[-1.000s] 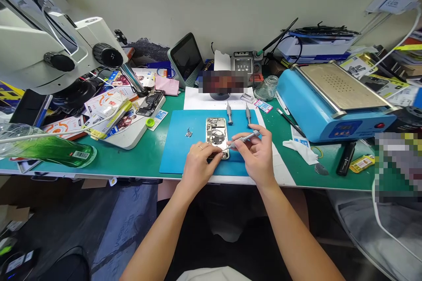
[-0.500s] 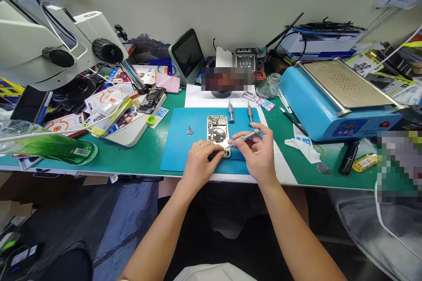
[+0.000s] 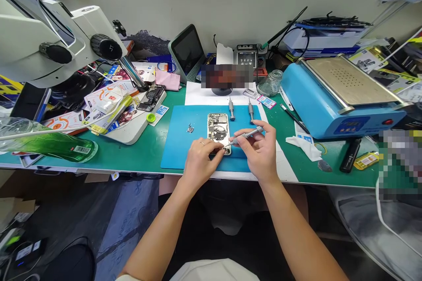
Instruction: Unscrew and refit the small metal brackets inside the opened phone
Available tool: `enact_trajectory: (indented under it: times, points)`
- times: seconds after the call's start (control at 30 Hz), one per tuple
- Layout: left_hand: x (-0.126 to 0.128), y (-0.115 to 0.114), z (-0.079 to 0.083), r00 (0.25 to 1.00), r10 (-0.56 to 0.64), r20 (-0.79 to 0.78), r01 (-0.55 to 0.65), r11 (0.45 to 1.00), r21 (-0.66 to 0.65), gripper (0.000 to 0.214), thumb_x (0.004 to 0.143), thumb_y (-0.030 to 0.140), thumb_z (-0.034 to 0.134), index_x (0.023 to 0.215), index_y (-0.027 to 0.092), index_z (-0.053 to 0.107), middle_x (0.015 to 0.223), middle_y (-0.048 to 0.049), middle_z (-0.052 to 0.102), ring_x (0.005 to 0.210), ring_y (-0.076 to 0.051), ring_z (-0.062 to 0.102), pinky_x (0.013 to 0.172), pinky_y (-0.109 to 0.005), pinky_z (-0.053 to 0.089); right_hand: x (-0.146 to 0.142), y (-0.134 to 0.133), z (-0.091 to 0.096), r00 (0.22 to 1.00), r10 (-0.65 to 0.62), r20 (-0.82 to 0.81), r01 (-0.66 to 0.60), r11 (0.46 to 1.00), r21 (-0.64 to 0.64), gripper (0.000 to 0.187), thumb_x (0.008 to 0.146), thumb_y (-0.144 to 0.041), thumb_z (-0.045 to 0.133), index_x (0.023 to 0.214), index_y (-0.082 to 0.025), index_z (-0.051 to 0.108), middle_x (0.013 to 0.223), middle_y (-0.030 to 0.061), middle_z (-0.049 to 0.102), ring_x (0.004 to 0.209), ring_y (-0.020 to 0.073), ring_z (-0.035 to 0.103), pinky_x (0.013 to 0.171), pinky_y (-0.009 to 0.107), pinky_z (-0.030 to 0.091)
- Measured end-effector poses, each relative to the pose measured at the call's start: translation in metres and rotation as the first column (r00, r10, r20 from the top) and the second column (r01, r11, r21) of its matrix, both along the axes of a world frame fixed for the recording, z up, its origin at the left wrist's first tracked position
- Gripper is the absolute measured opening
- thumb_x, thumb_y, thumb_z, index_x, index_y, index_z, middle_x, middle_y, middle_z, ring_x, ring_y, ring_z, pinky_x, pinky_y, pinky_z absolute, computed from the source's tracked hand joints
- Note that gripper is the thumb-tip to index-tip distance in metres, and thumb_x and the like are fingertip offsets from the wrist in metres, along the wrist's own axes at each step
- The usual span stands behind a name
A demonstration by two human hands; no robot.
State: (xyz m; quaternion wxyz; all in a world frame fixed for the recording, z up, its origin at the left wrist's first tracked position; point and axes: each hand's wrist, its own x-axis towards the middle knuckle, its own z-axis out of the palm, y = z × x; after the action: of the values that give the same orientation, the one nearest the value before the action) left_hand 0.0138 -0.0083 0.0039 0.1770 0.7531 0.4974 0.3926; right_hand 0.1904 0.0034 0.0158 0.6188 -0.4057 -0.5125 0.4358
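An opened phone frame [image 3: 218, 124] lies on the blue mat [image 3: 180, 149], its inner parts exposed. My right hand [image 3: 262, 151] is closed around a grey precision screwdriver [image 3: 257, 130]. The screwdriver slants down to the left, and its tip is at the lower part of the phone. My left hand [image 3: 199, 160] rests over the phone's lower left end. Its thumb and forefinger are pinched close to the screwdriver tip; what lies between them is hidden. Small metal parts [image 3: 190, 128] sit on the mat left of the phone.
Two more screwdrivers, one [image 3: 231, 109] and another [image 3: 251, 112], stand behind the phone. A glass jar [image 3: 271, 83] and a blue heating plate machine [image 3: 329, 118] are to the right. At left are a microscope [image 3: 108, 48], a green bottle [image 3: 62, 147] and a phone on boxes [image 3: 152, 97].
The view has shifted slightly. Both hands keep nearly the same pose at the phone, with the screwdriver tip still at its lower part.
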Motion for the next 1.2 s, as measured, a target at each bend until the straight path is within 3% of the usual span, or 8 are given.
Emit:
enact_trajectory:
  times: [1.2]
  points:
    - [-0.0015,-0.0011,0.0013,1.0,0.004,-0.029,-0.004,1.0,0.003,0.011,0.101,0.023,0.066,0.094,0.024,0.074,0.09,-0.0012,0.077,0.084,-0.02,0.066,0.079,-0.036,0.046,-0.001,-0.0003,-0.0021,0.998,-0.046,0.042,0.045,0.999,0.016,0.049,0.092,-0.034,0.078,0.127,-0.033,0.044,0.097,-0.0021,0.075,0.083,0.0188,0.079,0.079,0.038,0.069]
